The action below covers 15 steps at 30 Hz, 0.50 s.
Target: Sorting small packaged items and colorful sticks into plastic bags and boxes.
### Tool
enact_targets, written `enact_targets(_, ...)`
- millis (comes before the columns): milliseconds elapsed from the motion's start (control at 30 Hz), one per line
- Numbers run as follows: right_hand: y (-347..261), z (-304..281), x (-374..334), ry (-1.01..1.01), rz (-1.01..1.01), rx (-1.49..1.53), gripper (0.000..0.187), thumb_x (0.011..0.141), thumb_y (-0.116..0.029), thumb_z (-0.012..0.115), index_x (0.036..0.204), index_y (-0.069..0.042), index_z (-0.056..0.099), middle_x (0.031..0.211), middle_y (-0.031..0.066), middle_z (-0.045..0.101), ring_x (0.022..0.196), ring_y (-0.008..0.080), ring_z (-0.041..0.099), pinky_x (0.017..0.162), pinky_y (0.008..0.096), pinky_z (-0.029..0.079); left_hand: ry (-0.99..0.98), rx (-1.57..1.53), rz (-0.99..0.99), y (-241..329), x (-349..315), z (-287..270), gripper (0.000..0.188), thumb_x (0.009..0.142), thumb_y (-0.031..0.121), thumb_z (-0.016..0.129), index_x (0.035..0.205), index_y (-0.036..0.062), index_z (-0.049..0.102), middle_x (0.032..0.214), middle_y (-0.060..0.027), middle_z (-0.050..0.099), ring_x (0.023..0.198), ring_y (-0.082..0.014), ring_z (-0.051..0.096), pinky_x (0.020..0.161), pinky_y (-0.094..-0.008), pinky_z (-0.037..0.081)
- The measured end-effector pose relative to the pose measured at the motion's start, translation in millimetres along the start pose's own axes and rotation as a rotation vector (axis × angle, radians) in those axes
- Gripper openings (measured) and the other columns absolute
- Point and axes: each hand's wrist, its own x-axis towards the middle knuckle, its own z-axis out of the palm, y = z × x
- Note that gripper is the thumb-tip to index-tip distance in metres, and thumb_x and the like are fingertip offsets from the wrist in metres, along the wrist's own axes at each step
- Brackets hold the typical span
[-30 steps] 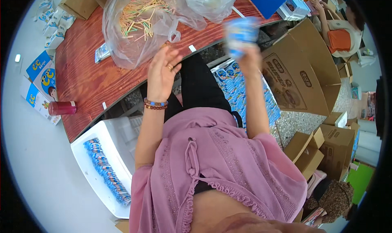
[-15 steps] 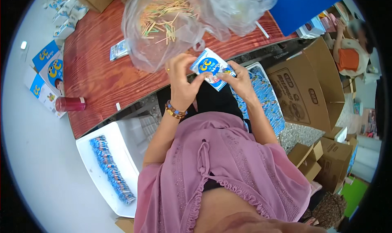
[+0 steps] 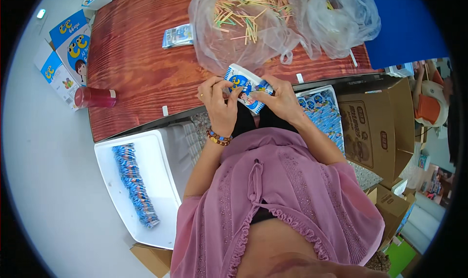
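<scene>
Over my lap, at the front edge of the red-brown table, I hold a small blue and white snack packet [image 3: 247, 87] tilted between both hands. My left hand [image 3: 218, 106] pinches its left side, thumb and fingertips closed on the wrapper. My right hand [image 3: 283, 102] grips the right side, thumb lying across the printed face. Just beyond the packet is a clear plastic bag [image 3: 207, 39] with many thin coloured sticks [image 3: 251, 17]. A few similar packets [image 3: 178, 36] lie stacked on the table left of the bag. Whether anything is inside the held packet is hidden.
White bins stand on both sides: the left bin [image 3: 109, 156] holds a row of packets, the right one many packets [image 3: 319, 114]. Other things are a second plastic bag [image 3: 341, 22], a pink-red cup [image 3: 96, 97], printed boxes [image 3: 73, 49], a large carton [image 3: 375, 127] and another person [image 3: 431, 100].
The view has swung, so the table and bins sit differently in it. My left fingers have come closer onto the packet's face. Both hands still hold the packet.
</scene>
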Motion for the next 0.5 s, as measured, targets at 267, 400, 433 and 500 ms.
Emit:
enact_targets(267,1,3,40,-0.168,-0.08,-0.099,0.027,0.077,-0.02,0.071,0.087,0.003,0.062,0.073,0.0116,0.063,0.067,0.0149,0.058,0.064,0.0319,0.046,0.222,0.048,-0.266,-54,-12,-21,0.011,0.087,0.009,0.061,0.087,0.0024,0.053,0.098,-0.0151,0.051,0.097,-0.0301,0.048,0.089,-0.0402,0.035)
enact_targets(400,3,-8,60,-0.291,-0.054,-0.097,0.028,0.077,-0.022,0.071,0.088,0.002,0.063,0.076,0.0109,0.063,0.073,0.0143,0.057,0.068,0.0308,0.045,0.154,0.142,-0.43,-73,-51,-58,0.009,0.089,0.006,0.059,0.088,-0.0006,0.052,0.093,-0.0141,0.051,0.089,-0.0289,0.05,0.083,-0.0378,0.04)
enact_targets(433,3,-6,64,-0.314,-0.038,-0.109,0.027,0.077,-0.021,0.072,0.087,0.002,0.063,0.075,0.0076,0.062,0.073,0.0114,0.055,0.067,0.0291,0.044,0.057,0.077,-0.548,-73,-63,-65,0.008,0.089,0.004,0.059,0.088,-0.0007,0.052,0.092,-0.0135,0.051,0.087,-0.0287,0.051,0.081,-0.0375,0.04)
enact_targets(500,4,7,69,-0.327,-0.081,-0.09,0.026,0.077,-0.021,0.072,0.086,0.002,0.062,0.073,0.0064,0.061,0.072,0.0103,0.054,0.067,0.0283,0.043,0.091,0.059,-0.527,-60,-66,-62,0.007,0.087,0.002,0.06,0.09,0.0,0.054,0.092,-0.0126,0.052,0.085,-0.0286,0.051,0.078,-0.0361,0.042)
